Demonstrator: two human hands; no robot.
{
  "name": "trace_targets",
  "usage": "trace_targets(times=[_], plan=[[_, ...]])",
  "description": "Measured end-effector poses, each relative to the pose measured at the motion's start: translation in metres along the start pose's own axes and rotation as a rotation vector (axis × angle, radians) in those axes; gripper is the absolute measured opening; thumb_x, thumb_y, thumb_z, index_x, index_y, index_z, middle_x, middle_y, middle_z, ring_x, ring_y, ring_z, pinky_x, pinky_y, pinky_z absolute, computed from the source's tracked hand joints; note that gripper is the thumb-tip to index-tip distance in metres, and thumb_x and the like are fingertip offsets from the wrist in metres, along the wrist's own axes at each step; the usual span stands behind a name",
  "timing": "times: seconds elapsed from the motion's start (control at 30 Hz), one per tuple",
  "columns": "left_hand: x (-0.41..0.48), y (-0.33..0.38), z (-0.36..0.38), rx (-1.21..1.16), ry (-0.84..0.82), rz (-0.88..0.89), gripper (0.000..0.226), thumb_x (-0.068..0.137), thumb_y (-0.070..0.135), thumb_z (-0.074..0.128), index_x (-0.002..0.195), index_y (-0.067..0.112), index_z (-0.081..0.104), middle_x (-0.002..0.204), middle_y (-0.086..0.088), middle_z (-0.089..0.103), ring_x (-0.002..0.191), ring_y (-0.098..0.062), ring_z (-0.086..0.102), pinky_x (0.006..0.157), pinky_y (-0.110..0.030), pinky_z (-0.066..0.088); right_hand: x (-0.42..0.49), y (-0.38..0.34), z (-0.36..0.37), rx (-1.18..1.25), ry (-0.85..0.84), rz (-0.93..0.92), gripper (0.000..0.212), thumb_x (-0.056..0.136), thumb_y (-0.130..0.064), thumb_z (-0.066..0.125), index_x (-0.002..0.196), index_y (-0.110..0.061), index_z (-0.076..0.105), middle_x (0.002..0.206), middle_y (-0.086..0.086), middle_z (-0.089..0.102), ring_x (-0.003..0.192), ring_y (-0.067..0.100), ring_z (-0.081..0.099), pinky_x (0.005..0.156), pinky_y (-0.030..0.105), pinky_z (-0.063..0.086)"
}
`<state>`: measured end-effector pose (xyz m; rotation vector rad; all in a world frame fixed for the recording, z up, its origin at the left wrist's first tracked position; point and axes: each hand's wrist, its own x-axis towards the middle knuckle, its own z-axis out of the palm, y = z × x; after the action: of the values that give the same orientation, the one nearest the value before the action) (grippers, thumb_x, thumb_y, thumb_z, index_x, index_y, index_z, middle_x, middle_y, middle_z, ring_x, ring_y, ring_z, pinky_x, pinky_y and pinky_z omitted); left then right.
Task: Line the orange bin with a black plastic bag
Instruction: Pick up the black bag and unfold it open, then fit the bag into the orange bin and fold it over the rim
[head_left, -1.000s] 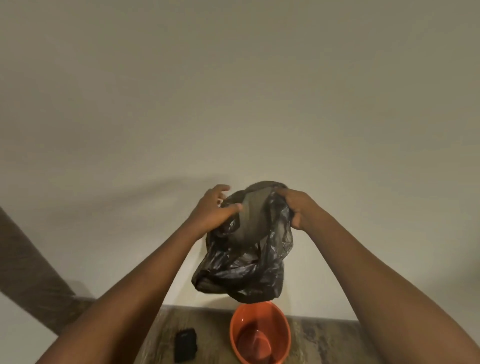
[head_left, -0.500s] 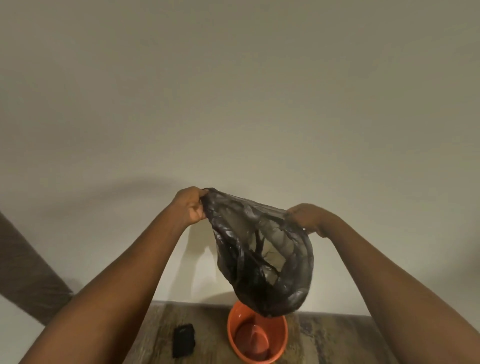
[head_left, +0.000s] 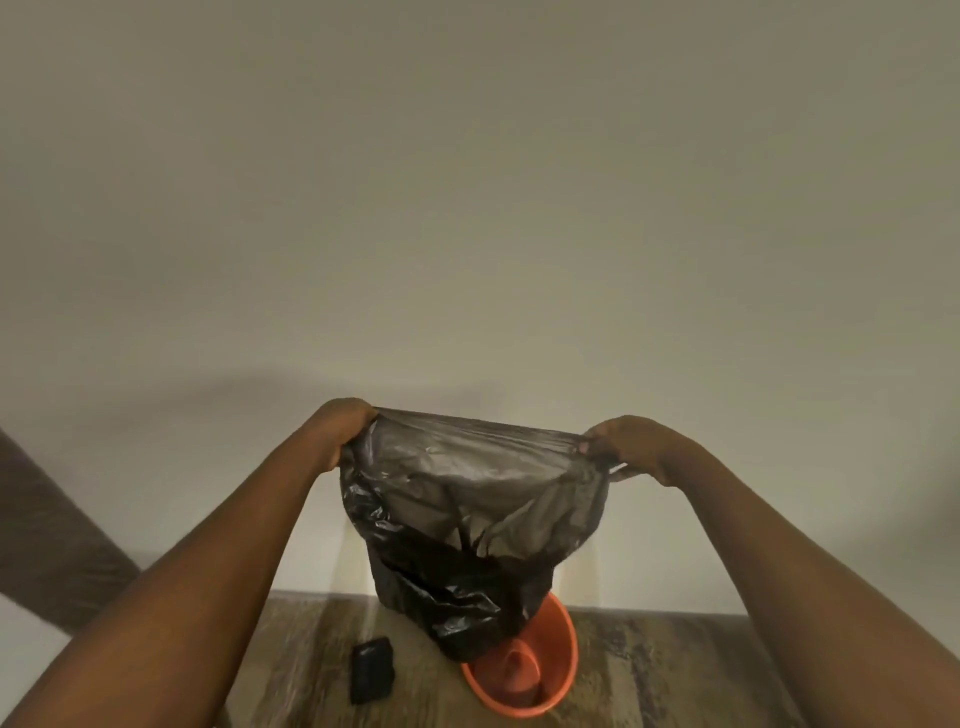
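A black plastic bag (head_left: 467, 525) hangs in the air with its mouth stretched wide. My left hand (head_left: 345, 423) grips the left side of the bag's rim and my right hand (head_left: 626, 441) grips the right side. The bag's crumpled bottom dangles just above the orange bin (head_left: 558, 670), which stands upright on the wooden floor below. The bag covers the bin's far left rim. The bin's inside shows orange with nothing black lining it.
A small black flat object (head_left: 371, 670) lies on the wooden floor (head_left: 675, 670) to the left of the bin. A plain pale wall (head_left: 467, 208) rises right behind the bin. A dark slanted band (head_left: 57, 545) crosses the wall at the left edge.
My hands have drawn apart, pulling the bag's bunched mouth wide open. The bag has unfurled and now hangs lower, over the bin.
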<state>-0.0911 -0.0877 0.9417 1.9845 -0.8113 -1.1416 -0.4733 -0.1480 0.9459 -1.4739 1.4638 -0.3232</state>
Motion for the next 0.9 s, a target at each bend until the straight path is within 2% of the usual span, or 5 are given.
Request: trace_targets(times=[0.23,0.37,0.47,0.7,0.9], plan=[[0.007,-0.008,0.014,-0.522,-0.093,-0.257,0.021,0.104,-0.003,0.037,0.096,0.001,0.056,0.099,-0.019,0.061,0.102,-0.035,0.061,0.099,-0.051,0.05,0.011,0.001,0.013,0.841,0.129,0.208,0.022,0.1,0.008,0.049,0.101,0.001,0.07,0.083,0.018,0.075,0.059,0.027,0.076,0.046,0.034,0.06],[0.011,-0.017,0.022,-0.723,-0.074,-0.309,0.028,0.105,-0.003,0.036,0.116,-0.004,0.062,0.09,-0.022,0.072,0.108,-0.03,0.068,0.08,-0.038,0.061,0.017,0.005,0.016,1.001,0.129,0.263,0.026,0.101,0.006,0.043,0.103,0.003,0.069,0.083,0.019,0.075,0.057,0.03,0.075,0.045,0.039,0.06],[0.009,-0.022,0.021,-0.587,-0.144,-0.285,0.021,0.102,0.002,0.045,0.1,-0.008,0.063,0.061,-0.023,0.071,0.078,-0.036,0.066,0.043,-0.038,0.058,0.014,0.012,0.011,0.912,0.12,0.25,0.017,0.1,-0.007,0.055,0.099,-0.003,0.072,0.082,0.016,0.076,0.067,0.031,0.075,0.054,0.041,0.061],[0.003,-0.017,0.041,-0.698,-0.304,-0.183,0.015,0.093,0.014,0.066,0.101,0.002,0.069,0.081,-0.019,0.077,0.083,-0.037,0.071,0.066,-0.047,0.063,0.015,0.022,0.0,0.313,0.69,0.117,0.08,0.085,-0.075,0.057,0.128,-0.008,0.06,0.129,0.016,0.061,0.119,0.038,0.059,0.099,0.047,0.049],[-0.003,-0.012,0.103,-0.897,-0.279,-0.126,0.022,0.098,0.025,0.061,0.1,0.005,0.072,0.088,-0.016,0.077,0.086,-0.034,0.073,0.07,-0.042,0.061,0.0,0.057,0.072,0.806,0.583,0.363,0.116,0.059,-0.09,0.065,0.14,-0.008,0.048,0.141,0.015,0.052,0.12,0.04,0.057,0.105,0.054,0.049]])
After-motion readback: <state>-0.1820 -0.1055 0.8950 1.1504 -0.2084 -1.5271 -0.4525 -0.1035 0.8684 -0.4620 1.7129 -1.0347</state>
